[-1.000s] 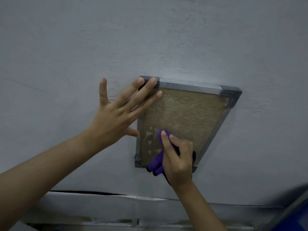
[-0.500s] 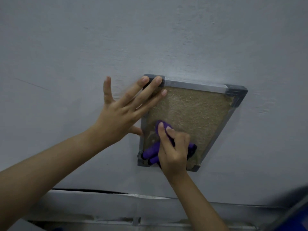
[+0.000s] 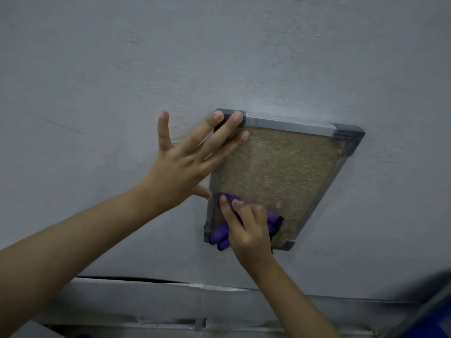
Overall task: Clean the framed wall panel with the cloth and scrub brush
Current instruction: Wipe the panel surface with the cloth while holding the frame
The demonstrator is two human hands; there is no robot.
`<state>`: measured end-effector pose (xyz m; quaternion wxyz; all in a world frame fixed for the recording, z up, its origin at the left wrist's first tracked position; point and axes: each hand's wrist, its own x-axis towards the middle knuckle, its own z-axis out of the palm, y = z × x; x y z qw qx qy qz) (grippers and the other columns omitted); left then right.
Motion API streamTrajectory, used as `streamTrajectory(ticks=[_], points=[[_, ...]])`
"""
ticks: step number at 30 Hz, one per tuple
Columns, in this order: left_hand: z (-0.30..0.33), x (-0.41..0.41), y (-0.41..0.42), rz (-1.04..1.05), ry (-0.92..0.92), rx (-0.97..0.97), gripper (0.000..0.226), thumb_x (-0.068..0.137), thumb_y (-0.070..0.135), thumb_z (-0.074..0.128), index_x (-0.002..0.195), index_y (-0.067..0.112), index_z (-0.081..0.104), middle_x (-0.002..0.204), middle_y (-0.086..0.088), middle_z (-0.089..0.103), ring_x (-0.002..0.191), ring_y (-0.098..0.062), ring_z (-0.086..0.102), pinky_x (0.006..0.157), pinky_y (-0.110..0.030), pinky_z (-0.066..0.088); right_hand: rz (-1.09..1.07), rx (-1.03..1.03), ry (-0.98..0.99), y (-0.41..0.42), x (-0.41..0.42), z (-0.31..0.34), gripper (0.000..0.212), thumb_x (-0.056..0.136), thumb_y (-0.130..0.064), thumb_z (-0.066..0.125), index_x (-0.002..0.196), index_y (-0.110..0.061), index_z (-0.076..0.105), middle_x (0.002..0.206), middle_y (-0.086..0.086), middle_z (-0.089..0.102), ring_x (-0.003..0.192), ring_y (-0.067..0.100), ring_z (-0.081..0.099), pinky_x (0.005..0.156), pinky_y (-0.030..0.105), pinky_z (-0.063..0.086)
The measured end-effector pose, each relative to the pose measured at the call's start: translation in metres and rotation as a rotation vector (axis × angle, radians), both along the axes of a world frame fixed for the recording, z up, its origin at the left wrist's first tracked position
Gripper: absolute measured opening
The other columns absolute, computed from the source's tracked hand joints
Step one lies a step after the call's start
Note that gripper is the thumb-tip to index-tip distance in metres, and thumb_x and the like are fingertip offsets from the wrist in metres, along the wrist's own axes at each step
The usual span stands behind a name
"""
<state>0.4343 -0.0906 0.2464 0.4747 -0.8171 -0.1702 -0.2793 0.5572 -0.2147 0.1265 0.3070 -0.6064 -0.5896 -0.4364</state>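
A framed wall panel (image 3: pixel 280 167) with a brown rough face and a grey frame (image 3: pixel 288 124) hangs on the pale grey wall. My left hand (image 3: pixel 185 164) lies flat with fingers spread over the frame's upper left corner and left edge. My right hand (image 3: pixel 246 228) presses a folded purple cloth (image 3: pixel 220 234) against the panel's lower left area. Most of the cloth is hidden under that hand. No scrub brush is in view.
A grey ledge or rail (image 3: pixel 170 296) runs along the wall's base below the panel, with a dark crack above it. A blurred blue object (image 3: pixel 436 311) sits at the bottom right corner.
My right hand with the cloth rubbed over the lower left of the panel, up a little then back down toward the left edge. My left hand stayed on the frame corner.
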Motion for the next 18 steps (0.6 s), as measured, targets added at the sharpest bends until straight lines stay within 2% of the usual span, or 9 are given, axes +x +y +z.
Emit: streamTrajectory(ticks=[3, 6, 8, 9, 11, 14, 16, 18], points=[[-0.001, -0.002, 0.001, -0.009, -0.001, -0.001, 0.143, 0.039, 0.08, 0.067, 0.153, 0.021, 0.005, 0.159, -0.007, 0.001, 0.146, -0.023, 0.009, 0.097, -0.074, 0.023, 0.041, -0.074, 0.051, -0.013, -0.006, -0.008, 0.039, 0.1, -0.006, 0.031, 0.108, -0.003, 0.07, 0.094, 0.012, 0.062, 0.079, 0.023, 0.044, 0.063, 0.035, 0.05], [-0.003, -0.001, 0.001, 0.004, -0.013, -0.001, 0.14, 0.041, 0.08, 0.066, 0.153, 0.022, 0.004, 0.16, -0.007, -0.007, 0.147, -0.023, -0.002, 0.102, -0.071, 0.009, 0.041, 0.062, 0.125, -0.008, -0.002, 0.011, 0.028, 0.1, -0.006, 0.043, 0.113, -0.005, 0.067, 0.102, 0.009, 0.052, 0.08, 0.023, 0.047, 0.069, 0.033, 0.042], [-0.003, 0.0, 0.002, -0.017, -0.019, -0.028, 0.138, 0.043, 0.076, 0.069, 0.153, 0.023, 0.004, 0.16, -0.006, -0.005, 0.146, -0.023, 0.0, 0.103, -0.068, -0.01, 0.014, 0.134, 0.111, 0.002, 0.003, 0.021, 0.025, 0.097, -0.004, 0.05, 0.117, -0.005, 0.065, 0.104, 0.008, 0.048, 0.08, 0.024, 0.047, 0.071, 0.034, 0.04], [-0.003, 0.0, 0.002, -0.021, -0.017, -0.036, 0.138, 0.043, 0.075, 0.069, 0.153, 0.023, 0.004, 0.159, -0.005, -0.004, 0.146, -0.023, 0.001, 0.102, -0.066, -0.014, 0.008, 0.128, 0.078, 0.005, 0.004, 0.02, 0.025, 0.096, -0.004, 0.051, 0.117, -0.005, 0.064, 0.105, 0.009, 0.047, 0.08, 0.024, 0.046, 0.071, 0.034, 0.041], [-0.004, 0.0, 0.002, -0.007, -0.016, -0.024, 0.139, 0.042, 0.077, 0.068, 0.153, 0.023, 0.004, 0.159, -0.006, -0.002, 0.145, -0.023, 0.004, 0.102, -0.068, -0.009, 0.021, 0.067, -0.01, 0.006, 0.003, 0.009, 0.026, 0.094, -0.006, 0.053, 0.117, -0.004, 0.064, 0.106, 0.009, 0.048, 0.08, 0.024, 0.045, 0.068, 0.036, 0.045], [-0.003, -0.001, 0.0, 0.019, -0.002, 0.009, 0.144, 0.038, 0.081, 0.067, 0.153, 0.021, 0.004, 0.158, -0.007, 0.0, 0.144, -0.025, 0.008, 0.1, -0.072, 0.014, 0.045, -0.077, -0.075, -0.004, 0.003, -0.011, 0.027, 0.089, -0.005, 0.054, 0.112, -0.004, 0.067, 0.099, 0.011, 0.064, 0.082, 0.022, 0.046, 0.063, 0.035, 0.051], [-0.002, -0.002, -0.001, 0.012, 0.005, 0.01, 0.145, 0.038, 0.079, 0.069, 0.153, 0.021, 0.003, 0.158, -0.007, 0.0, 0.144, -0.024, 0.01, 0.102, -0.072, 0.014, 0.066, -0.122, -0.07, -0.01, 0.003, -0.014, 0.026, 0.09, -0.004, 0.053, 0.111, -0.004, 0.068, 0.1, 0.01, 0.063, 0.085, 0.022, 0.047, 0.066, 0.037, 0.05], [-0.002, -0.003, -0.002, 0.01, 0.014, -0.001, 0.145, 0.038, 0.077, 0.07, 0.153, 0.021, 0.002, 0.158, -0.007, 0.001, 0.144, -0.023, 0.01, 0.102, -0.072, 0.012, 0.079, -0.071, -0.022, -0.011, 0.006, -0.008, 0.026, 0.097, -0.005, 0.047, 0.112, -0.004, 0.068, 0.107, 0.009, 0.052, 0.087, 0.024, 0.048, 0.072, 0.036, 0.045]])
